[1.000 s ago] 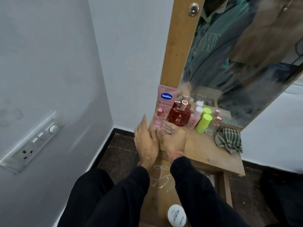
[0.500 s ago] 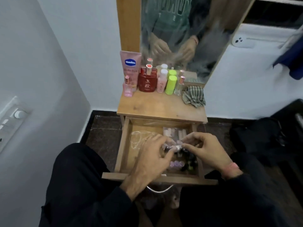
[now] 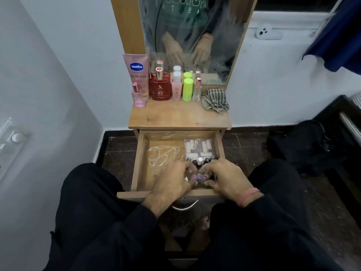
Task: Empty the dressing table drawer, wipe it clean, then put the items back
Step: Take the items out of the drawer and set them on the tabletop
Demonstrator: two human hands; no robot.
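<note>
Head view is showing both hands curling around the small bottles [image 3: 198, 176] at the drawer's [image 3: 136, 159] front right; left hand [image 3: 172, 181] and right hand [image 3: 224, 178] are flanking them, equally near.

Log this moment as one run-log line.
stage: emptying drawer | left hand and right hand: fingers curled round small nail polish bottles | packet of white tubes: in drawer | checked cloth: on tabletop

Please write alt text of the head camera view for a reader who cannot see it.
Both hands, left and right, reach into the open drawer around a cluster of small nail polish bottles. On the tabletop before a mirror stand cosmetic bottles and a crumpled checked cloth.
</note>
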